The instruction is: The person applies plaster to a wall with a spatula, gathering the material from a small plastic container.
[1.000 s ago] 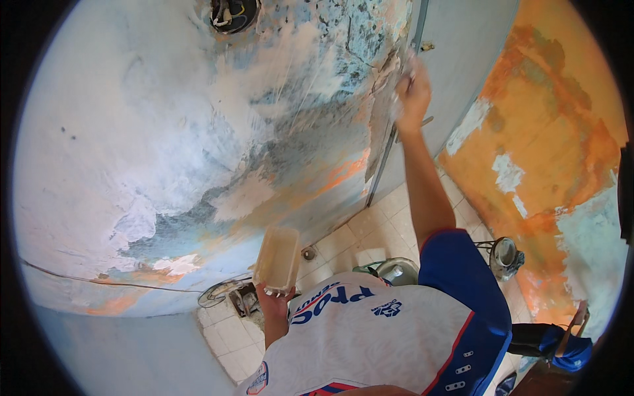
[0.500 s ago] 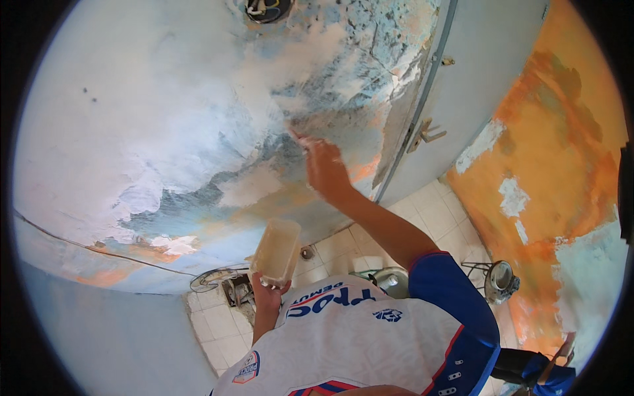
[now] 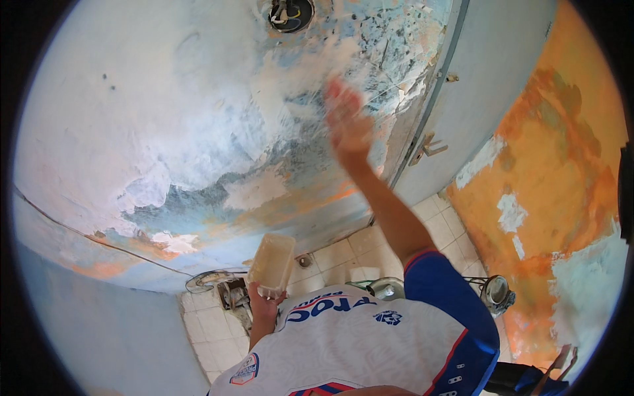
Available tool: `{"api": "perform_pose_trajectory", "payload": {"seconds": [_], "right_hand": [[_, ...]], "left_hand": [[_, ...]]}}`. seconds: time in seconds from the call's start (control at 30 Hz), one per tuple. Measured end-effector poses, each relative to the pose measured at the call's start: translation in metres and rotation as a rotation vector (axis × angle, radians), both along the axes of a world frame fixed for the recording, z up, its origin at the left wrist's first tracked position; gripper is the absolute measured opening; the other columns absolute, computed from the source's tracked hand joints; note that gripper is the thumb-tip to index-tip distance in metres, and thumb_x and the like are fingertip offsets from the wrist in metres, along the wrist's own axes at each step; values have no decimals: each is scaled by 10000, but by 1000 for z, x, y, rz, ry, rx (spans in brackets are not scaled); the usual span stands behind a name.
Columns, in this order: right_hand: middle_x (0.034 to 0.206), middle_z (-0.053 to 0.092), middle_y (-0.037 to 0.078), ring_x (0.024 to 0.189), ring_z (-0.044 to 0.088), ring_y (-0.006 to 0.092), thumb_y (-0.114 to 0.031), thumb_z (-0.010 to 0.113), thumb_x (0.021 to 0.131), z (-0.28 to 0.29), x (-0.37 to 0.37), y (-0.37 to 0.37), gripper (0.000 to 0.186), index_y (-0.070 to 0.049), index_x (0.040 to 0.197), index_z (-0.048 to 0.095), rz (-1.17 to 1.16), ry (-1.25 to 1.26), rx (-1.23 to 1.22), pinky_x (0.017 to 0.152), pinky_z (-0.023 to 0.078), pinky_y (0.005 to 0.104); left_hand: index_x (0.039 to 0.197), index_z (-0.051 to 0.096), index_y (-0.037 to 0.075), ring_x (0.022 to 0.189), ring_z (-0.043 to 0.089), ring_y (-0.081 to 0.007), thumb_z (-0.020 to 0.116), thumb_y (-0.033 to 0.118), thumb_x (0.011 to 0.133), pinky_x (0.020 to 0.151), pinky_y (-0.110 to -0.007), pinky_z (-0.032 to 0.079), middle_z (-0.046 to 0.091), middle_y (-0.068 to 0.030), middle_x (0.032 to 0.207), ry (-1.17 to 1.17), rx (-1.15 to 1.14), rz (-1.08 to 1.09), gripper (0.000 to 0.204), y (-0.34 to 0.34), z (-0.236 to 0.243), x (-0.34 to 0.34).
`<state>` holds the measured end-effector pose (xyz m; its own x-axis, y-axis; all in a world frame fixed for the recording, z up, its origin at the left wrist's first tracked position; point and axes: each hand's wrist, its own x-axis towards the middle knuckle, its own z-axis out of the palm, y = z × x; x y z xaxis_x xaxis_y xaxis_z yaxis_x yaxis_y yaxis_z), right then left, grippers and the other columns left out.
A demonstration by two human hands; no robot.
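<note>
My left hand (image 3: 263,307) is low in the view, in front of my white and blue shirt, and grips the bottom of a pale, translucent plastic tub (image 3: 272,263) held upright. My right hand (image 3: 346,120) is raised against the peeling white and blue wall (image 3: 165,119), a little left of the door frame. It is motion-blurred with the fingers pointing up, so whether it holds anything is unclear. White patches of filler or bare plaster lie on the wall around it.
A pale blue door (image 3: 508,79) with a metal latch (image 3: 426,148) stands right of the hand. Beyond it is an orange wall (image 3: 561,191) with flaking paint. A round hole with wires (image 3: 289,13) is at the top. The tiled floor (image 3: 343,254) holds metal pots (image 3: 496,293) and a coiled cable (image 3: 210,281).
My right hand left the door frame at the upper right, swung left and down across the wall, then rose again. The left hand keeps the tub in about the same place.
</note>
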<state>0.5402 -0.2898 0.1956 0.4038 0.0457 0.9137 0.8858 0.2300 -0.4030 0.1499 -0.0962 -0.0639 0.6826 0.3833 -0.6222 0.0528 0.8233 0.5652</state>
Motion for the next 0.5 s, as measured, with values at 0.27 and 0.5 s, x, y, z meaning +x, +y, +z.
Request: {"api": "perform_pose_trajectory", "payload": {"seconds": [0.27, 0.5], "right_hand": [[926, 663, 163, 858, 629, 301, -92, 569, 955, -29, -31, -16, 222, -7, 1129, 676, -701, -147, -154, 725, 478, 423], [1021, 712, 84, 782, 644, 174, -76, 529, 1001, 140, 46, -64, 337, -43, 1325, 616, -968, -417, -6, 665, 502, 280]], "left_hand": [[1479, 348, 184, 1305, 455, -418, 643, 457, 826, 909, -645, 465, 325, -169, 1502, 74, -58, 48, 767, -9, 21, 8], [1453, 375, 197, 1304, 464, -382, 639, 465, 815, 905, -636, 460, 372, -130, 1490, 87, -59, 27, 741, -7, -6, -4]]}}
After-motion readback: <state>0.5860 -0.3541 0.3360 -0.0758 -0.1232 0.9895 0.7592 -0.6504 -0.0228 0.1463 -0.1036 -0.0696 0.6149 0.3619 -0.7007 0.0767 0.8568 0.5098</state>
